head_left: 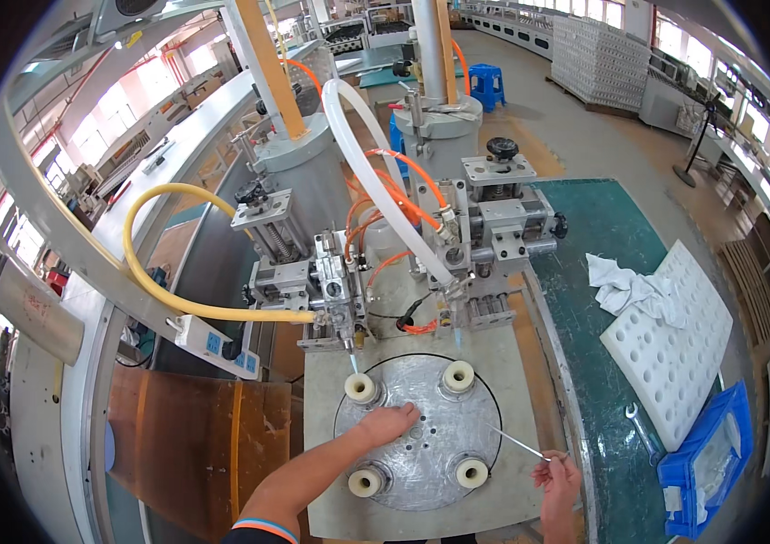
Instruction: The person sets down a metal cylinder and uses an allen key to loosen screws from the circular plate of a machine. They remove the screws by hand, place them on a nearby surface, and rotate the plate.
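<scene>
So, four cream ring-shaped pieces [459,378] are already seated near the edge of the round silver metal disc [421,476]; finished or not, can't tell. Left hand [388,423] half-curled mid-disc, hold unclear; right hand [561,479] pinches a thin silver rod [521,443].

From where I stand, I can't read any words or numbers. Over at 9 o'clock, a big tan tube [51,328] has faint red marks [36,306] on it, but they are too fuzzy to read. At 4 o'clock, a blue bin [680,470] has 1 little white patch [672,499], too small to make out.
</scene>
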The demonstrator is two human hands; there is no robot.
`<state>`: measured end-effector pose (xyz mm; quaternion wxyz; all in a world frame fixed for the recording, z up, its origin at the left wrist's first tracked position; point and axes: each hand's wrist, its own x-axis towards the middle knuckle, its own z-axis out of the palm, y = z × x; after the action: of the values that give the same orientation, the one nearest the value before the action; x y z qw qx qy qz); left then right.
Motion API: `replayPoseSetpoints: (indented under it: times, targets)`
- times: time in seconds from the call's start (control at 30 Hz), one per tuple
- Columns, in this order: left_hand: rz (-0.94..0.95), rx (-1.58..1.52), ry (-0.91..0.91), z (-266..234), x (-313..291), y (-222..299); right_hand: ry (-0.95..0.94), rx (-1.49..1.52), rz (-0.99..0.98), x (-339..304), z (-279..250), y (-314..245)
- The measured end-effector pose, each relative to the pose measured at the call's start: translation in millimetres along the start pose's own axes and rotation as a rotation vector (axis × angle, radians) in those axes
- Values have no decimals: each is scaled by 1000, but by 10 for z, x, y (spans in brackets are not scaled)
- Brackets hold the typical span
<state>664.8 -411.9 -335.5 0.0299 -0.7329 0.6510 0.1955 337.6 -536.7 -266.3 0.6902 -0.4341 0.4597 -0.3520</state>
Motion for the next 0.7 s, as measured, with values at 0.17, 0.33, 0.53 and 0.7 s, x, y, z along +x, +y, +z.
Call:
replayPoseSetpoints:
  times: [0.17, 0.33, 0.53, 0.7]
  targets:
    - [115, -46, -13, 41, 26, -140, 81, -290, -155, 87, -287, 1]
    - [-12, 28, -61, 50, -19, -40, -66, -615, -381, 41, -251, 308]
    - [83, 23, 67, -16, -94, -36, -150, -709, -30, -102, 195, 688]
    - [94, 23, 30, 82, 0, -103, -362, -955, -302, -111, 344, 700]
